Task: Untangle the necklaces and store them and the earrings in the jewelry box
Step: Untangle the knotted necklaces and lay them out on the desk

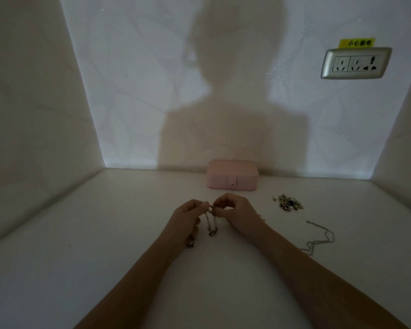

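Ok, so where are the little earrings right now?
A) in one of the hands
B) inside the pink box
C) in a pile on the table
C: the earrings lie in a small pile on the table, right of the jewelry box, whose lid is closed. The left hand and right hand pinch only a necklace chain.

The white desk [105, 257] is smooth and matte. A closed pink jewelry box [232, 175] stands at the middle of its back edge, clasp facing the front. Nearer the front and right of the box lies a small heap of earrings [288, 202]. Further toward the right edge a single silver necklace [320, 236] lies in loose curves. Mid-desk, tangled chains [211, 224] hang down to the surface; whether they touch it is unclear.
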Motion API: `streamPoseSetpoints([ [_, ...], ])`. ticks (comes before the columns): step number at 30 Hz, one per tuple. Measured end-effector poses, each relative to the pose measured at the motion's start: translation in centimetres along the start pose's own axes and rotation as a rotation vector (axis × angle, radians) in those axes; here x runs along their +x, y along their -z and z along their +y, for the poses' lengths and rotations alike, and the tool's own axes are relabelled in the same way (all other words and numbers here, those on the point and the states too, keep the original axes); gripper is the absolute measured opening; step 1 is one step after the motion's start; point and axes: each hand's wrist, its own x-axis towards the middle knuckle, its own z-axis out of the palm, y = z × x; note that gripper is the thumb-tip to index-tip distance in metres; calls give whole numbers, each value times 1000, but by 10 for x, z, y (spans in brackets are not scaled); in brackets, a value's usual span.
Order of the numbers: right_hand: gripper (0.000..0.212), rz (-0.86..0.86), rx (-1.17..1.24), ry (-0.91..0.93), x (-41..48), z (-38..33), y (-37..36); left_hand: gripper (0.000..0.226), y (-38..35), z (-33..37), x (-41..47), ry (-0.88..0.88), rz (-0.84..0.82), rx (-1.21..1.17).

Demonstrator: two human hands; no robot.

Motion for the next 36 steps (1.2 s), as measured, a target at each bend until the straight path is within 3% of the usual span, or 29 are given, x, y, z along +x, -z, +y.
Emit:
streamPoseSetpoints([
  [4,19,45,-21,-35,2,1,0,25,4,0,4,-31,11,-201],
  [8,22,64,-21,-54,3,-3,-3,26,2,-2,5,33,0,-228],
  [13,15,-107,191,-145,-2,-13,0,27,7,4,7,51,31,-509],
  [17,16,-240,396,-179,-4,-21,0,27,10,8,6,72,-37,-616],
  [23,4,-426,611,-188,-6,-23,0,28,2,15,0,61,-82,-514],
  [26,13,-481,667,-200,-6,-26,0,25,3,19,-2,15,-22,-470],
  [32,9,-299,834,-195,-3,-26,5,31,15,24,2,69,24,-519],
  [36,9,-330,796,-221,-3,-25,14,35,18,25,1,154,-110,-659],
])
